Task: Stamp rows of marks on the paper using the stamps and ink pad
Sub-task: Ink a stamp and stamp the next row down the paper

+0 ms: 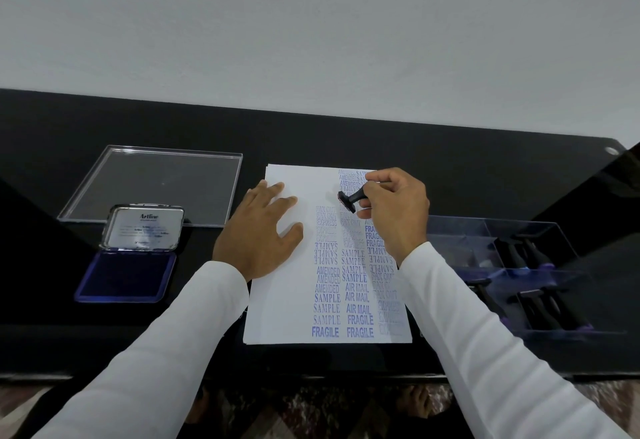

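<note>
A white sheet of paper (284, 303) lies on the black table, its right half filled with columns of blue stamped words. My left hand (259, 234) rests flat on the sheet's left side, fingers spread. My right hand (394, 210) grips a black stamp (349, 200) by its handle, tilted with its inked face turned left, held just above the paper's upper middle. The open ink pad (126, 276) with blue felt and its silver lid raised sits at the left.
A clear plastic lid (156, 182) lies behind the ink pad. A clear compartment box (519, 265) holding several black stamps stands to the right of the paper. A white wall rises behind the table; the table's front edge runs near my sleeves.
</note>
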`<action>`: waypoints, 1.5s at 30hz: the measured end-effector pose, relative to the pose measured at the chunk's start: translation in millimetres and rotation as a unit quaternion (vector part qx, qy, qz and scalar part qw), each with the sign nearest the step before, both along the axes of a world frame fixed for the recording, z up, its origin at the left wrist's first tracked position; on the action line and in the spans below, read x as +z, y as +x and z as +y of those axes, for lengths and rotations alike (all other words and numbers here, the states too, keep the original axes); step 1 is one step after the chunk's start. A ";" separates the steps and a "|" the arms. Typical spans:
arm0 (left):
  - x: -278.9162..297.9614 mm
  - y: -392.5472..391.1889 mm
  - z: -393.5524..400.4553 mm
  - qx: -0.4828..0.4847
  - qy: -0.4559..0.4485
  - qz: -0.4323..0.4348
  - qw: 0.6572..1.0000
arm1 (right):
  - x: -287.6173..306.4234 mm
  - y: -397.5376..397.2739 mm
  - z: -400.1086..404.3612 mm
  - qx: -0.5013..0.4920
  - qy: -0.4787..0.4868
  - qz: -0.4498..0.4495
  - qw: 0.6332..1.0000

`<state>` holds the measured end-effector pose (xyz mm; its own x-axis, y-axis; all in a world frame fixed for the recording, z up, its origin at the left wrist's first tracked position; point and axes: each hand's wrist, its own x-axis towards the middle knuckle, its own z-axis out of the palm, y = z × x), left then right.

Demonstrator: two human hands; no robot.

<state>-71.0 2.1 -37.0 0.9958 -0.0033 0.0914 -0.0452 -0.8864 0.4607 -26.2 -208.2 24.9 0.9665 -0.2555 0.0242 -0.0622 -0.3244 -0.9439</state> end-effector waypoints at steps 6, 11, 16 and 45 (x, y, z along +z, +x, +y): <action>-1.1 1.3 0.6 -0.003 0.001 0.003 1.000 | 0.5 -0.2 0.5 -0.003 0.005 -0.001 1.000; -2.4 1.5 0.9 0.000 -0.006 0.000 1.000 | 0.4 -0.3 0.1 -0.002 0.015 0.001 1.000; -2.7 1.4 0.7 0.002 0.000 0.000 1.000 | 0.9 -0.5 0.7 -0.004 0.014 -0.001 1.000; 6.5 -1.2 1.6 0.007 -0.070 -0.014 0.997 | 2.5 -6.0 3.3 0.011 -0.008 -0.014 1.000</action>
<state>-72.3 3.7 -30.5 0.9927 0.0244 0.1185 -0.0489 -0.8146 0.5780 -32.2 -204.9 27.4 0.9707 -0.2339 0.0557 -0.0281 -0.3404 -0.9399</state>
